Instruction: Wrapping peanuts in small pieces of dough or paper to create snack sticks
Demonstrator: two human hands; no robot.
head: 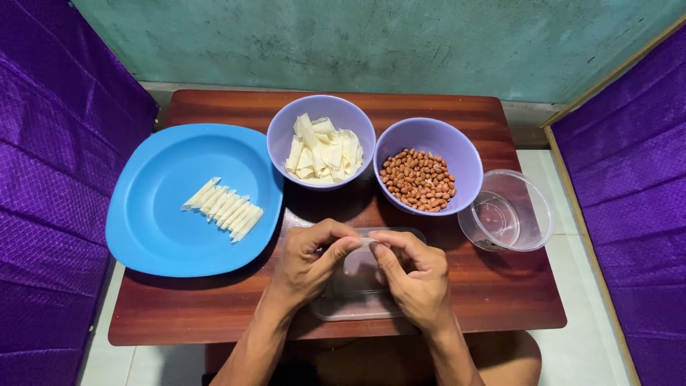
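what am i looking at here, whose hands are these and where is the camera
This is one picture from a camera worn on a person's head, looking down at their own two bare hands; there is no machine. The left hand and right hand meet over a clear flat plastic lid or tray and pinch a small pale piece between the fingertips; what it is exactly is too small to tell. They work at a small brown wooden table. On it lie a blue plate with a row of rolled white sticks, a purple bowl of white strips, a second purple bowl of peanuts, and a clear plastic container.
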